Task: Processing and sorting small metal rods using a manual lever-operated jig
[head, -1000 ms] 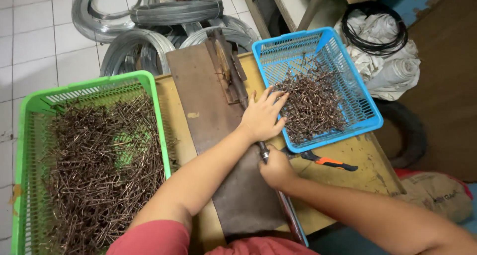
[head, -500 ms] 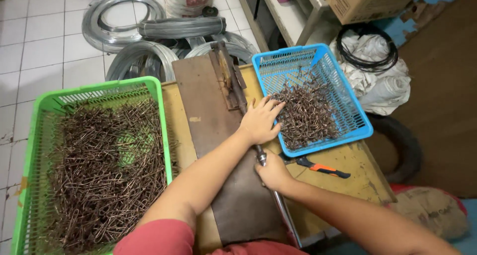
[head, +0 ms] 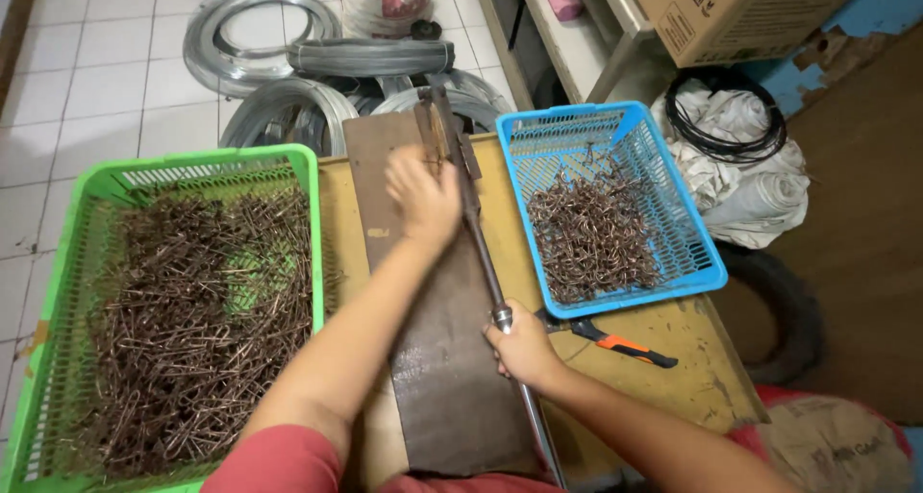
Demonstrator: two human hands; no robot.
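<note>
Yellow worktable (head: 687, 344) on white tiled floor (head: 106, 70), wire coils (head: 260, 32) behind.

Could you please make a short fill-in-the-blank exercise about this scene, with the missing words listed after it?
1. The right hand grips a long metal ____ that lies along the dark board.
2. The large green plastic basket full of bent wire pieces stands on the person's ____ side.
3. The left hand is over the board, between the green basket and the ____ plastic basket.

Missing words: rod; left; blue
</note>
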